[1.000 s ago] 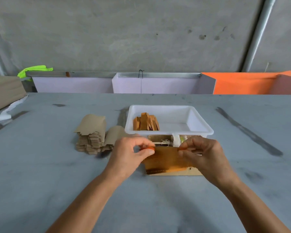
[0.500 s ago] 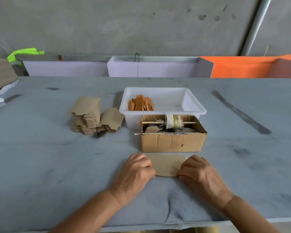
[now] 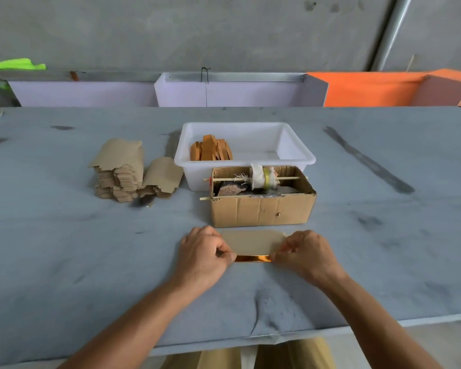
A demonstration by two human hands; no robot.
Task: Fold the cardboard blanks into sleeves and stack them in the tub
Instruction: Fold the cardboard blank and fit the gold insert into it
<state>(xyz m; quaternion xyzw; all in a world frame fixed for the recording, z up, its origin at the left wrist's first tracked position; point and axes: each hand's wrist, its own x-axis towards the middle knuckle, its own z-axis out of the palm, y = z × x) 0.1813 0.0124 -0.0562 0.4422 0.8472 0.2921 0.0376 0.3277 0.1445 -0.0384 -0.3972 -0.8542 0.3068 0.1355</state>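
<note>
a: where was the blank (image 3: pixel 252 245) at that point?

b: flat on the table (image 3: pixel 64 249), just in front of the cardboard box (image 3: pixel 261 209). the left hand (image 3: pixel 204 255) and the right hand (image 3: pixel 308 253) each pinched an end of its near edge, fingers curled round it, turning up a narrow strip whose shiny orange underside (image 3: pixel 253 259) showed between them.

a: what could have gone wrong from there?

b: i'd judge the crease was the risk — if one hand rolled its end further than the other, the fold would run crooked and the sleeve wouldn't close square. the far edge lay free, touching nothing, so a pull towards the body could also slide the whole piece instead of bending it.

a: and the tub (image 3: pixel 245 147)?

b: behind the box, with a few orange sleeves (image 3: pixel 210 151) leaning on edge at its left end. a loose lean like that could topple when another was dropped in.

a: what couldn't you make out?

b: the fingertips were tucked under the knuckles, so how deep the pinch went was hidden. the blank's ends were covered by the hands. whether the strip followed a score line — i couldn't tell. the pile of blanks (image 3: pixel 120 171) at the left was too ragged to count.
</note>
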